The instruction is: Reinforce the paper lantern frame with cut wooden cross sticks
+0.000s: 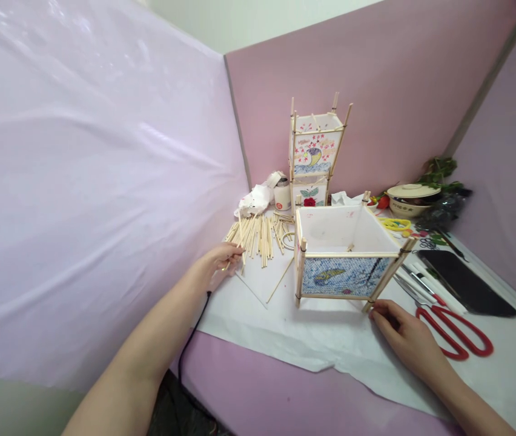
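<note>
A square lantern frame (346, 278) of wooden sticks and white paper stands upright on the white sheet, open at the top. Its front panel is patterned blue with a yellow-green figure. The fingertips of my right hand (401, 333) are closed around the foot of its near right corner post. To the left, my left hand (227, 257) pinches a thin wooden stick (240, 233), which points upward. Just beyond that hand lies a loose pile of wooden sticks (262, 236). Two single thin sticks rest on the sheet between the hand and the lantern frame.
Behind stands a taller two-tier decorated lantern (315, 151), with a small jar (281, 195) and a white plastic bag (255, 198) beside it. Red-handled scissors (462, 330), pens and a black phone (467, 281) lie at right. Farther back is a lidded bowl (412, 200).
</note>
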Available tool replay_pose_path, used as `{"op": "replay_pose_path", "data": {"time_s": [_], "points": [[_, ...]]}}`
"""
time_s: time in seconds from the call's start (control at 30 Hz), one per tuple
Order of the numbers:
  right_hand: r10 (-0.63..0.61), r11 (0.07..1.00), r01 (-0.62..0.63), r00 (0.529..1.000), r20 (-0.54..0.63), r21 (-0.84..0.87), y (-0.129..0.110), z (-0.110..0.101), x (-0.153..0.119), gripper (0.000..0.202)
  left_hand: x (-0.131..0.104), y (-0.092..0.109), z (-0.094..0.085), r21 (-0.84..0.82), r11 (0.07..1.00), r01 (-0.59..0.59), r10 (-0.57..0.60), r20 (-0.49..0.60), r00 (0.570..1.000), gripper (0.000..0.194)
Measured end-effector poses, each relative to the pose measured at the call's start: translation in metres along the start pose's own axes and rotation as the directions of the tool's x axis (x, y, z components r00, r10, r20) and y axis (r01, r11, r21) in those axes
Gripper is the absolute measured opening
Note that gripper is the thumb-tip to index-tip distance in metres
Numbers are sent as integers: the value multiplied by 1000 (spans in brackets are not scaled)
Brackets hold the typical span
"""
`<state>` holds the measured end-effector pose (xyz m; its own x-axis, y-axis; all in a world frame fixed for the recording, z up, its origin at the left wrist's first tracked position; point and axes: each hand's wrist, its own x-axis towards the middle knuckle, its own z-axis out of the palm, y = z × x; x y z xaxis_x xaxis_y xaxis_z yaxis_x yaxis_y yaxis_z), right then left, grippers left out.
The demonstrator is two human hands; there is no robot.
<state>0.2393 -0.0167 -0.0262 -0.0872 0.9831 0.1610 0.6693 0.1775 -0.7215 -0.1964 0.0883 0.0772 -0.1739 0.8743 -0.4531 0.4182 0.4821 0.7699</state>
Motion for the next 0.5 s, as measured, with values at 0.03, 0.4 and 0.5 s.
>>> {"op": "replay_pose_path", "data": {"time_s": [0.03,0.4,0.5], "points": [[-4,1000,4,1000,-7,2,0,0,0,32,-1,0,-2,-21,1000,-7,8,34,999,26],[-4,1000,4,1000,-12,-5,3,2,0,31,-5,-6,10,-50,983,-179,180,17,984,28],[-8,1000,8,1000,-27,-6,4,3,0,31,1,-3,13,21,984,-178,179,-20,984,27]]}}
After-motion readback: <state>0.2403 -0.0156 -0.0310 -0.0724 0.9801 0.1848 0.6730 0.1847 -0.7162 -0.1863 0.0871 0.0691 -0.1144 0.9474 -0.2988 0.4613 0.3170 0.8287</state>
